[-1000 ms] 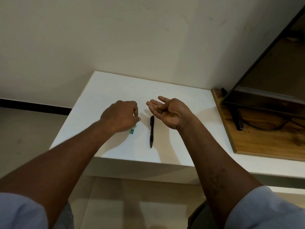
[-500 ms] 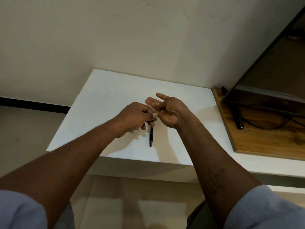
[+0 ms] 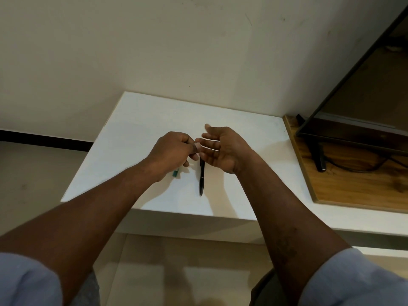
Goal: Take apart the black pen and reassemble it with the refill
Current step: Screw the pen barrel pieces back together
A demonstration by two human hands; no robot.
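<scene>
The right hand [image 3: 223,149] is held above the far end of the black pen [image 3: 202,177]. Its palm is turned up and its fingers [image 3: 209,143] are stretched out and loose, pointing to the left. It is released and grasps nothing.

The left hand [image 3: 174,151] is just to the left of the pen's far end, with the back of the hand towards the camera. Its fingers are curled in, and the thumb and the first fingertips meet the fingertips of the right hand. I cannot tell if something small is pinched there or if the hand is only clenched.

The black pen lies on the white table [image 3: 132,133], touched by neither hand. It is slim and all black, and it looks in one piece. Its narrow point is towards the near edge of the table, and its far end is hidden under the two hands.

To the left of the pen, near but apart from it, a small teal piece [image 3: 176,173] lies on the table, partly hidden under the left wrist. Well to the right of the pen there is a wooden board [image 3: 353,184] with a dark screen [image 3: 353,133] standing on it.
</scene>
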